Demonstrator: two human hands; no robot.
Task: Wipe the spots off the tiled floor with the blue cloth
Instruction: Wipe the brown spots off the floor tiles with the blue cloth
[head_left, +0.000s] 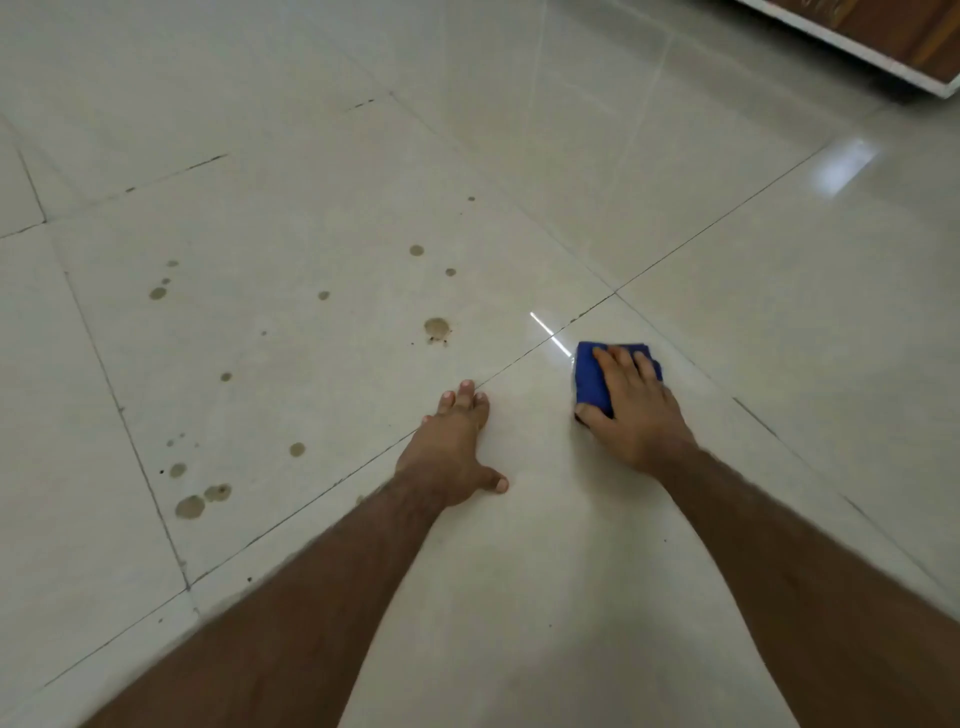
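Pressing blue cloth (589, 376) flat under right hand (636, 415), fingers extended; bracing left hand (449, 449), splayed and holding nothing, on tiled floor (727, 338); spots (436, 327) lying left of both.

Hands: two, a left hand (451, 447) and a right hand (632, 410), with two bare forearms. Blue cloth (592, 375): one, folded. Brownish spots (436, 328) on the tiled floor (753, 322): roughly fifteen plainly visible, nearly all on a single tile; the smallest specks are too fine to count with certainty. Large spots: about four. Tile joint lines: several, with three crossing points in view. Wooden furniture edge (883, 47) with white trim: one, at the far right corner.
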